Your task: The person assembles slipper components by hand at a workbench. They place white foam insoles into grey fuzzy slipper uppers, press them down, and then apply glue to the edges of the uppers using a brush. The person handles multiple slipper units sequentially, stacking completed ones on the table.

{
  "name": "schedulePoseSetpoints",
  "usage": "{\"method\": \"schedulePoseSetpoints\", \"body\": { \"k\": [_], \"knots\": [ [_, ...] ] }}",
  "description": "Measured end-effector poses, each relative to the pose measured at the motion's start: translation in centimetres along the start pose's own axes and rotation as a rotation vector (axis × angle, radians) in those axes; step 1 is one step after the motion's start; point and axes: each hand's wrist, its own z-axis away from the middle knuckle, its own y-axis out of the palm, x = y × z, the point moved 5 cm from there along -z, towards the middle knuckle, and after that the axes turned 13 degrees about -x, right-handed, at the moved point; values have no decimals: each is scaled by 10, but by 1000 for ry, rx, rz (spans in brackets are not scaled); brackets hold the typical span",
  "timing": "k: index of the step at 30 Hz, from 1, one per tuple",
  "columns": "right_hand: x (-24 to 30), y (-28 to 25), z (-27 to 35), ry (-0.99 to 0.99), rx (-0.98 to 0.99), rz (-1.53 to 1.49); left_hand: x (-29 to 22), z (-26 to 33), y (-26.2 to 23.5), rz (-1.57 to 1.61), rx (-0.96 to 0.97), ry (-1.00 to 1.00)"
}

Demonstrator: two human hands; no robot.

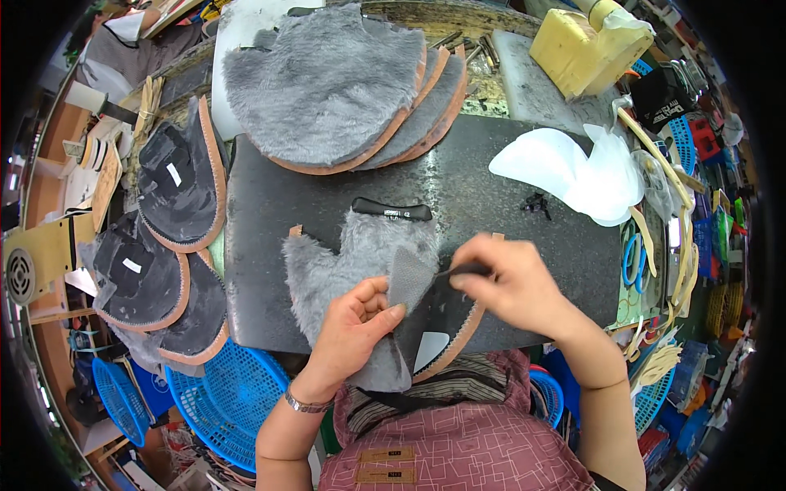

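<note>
A shoe upper piece with grey fur lining (pixel 360 254) lies on the dark work surface in front of me, a black padded tab at its top. Its lower right part is turned over, showing a black side and a tan toothed edge (pixel 454 348). My left hand (pixel 356 331) is closed, pinching a smooth grey flap (pixel 409 278) of this piece between thumb and fingers. Just right of the flap, my right hand (pixel 516 286) pinches a thin dark strip (pixel 468 268). The strip's end reaches the flap's edge; whether it is attached cannot be told.
More fur-lined pieces (pixel 327 90) are stacked at the far side. Black pieces with tan edges (pixel 182 184) lie at left. White curved sheets (pixel 565 168), dark scraps (pixel 536 204), blue-handled scissors (pixel 633 260) and a yellowish container (pixel 577 57) are at right. A blue basket (pixel 225 401) stands lower left.
</note>
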Motion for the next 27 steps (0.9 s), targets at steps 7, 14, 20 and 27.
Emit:
{"method": "schedulePoseSetpoints", "body": {
  "k": [7, 14, 20, 27],
  "knots": [
    [-27, 32, 5, 591, 60, -934, -2, 0, -1, -12, 16, 16],
    [-28, 52, -3, 517, 161, -680, -14, 15, 1, -116, -13, -130],
    [-23, 64, -4, 437, 37, -621, -17, 36, 22, -486, -264, 492],
    [-26, 42, -17, 506, 217, -780, -10, 11, -6, 92, -90, 104]
  ]
}}
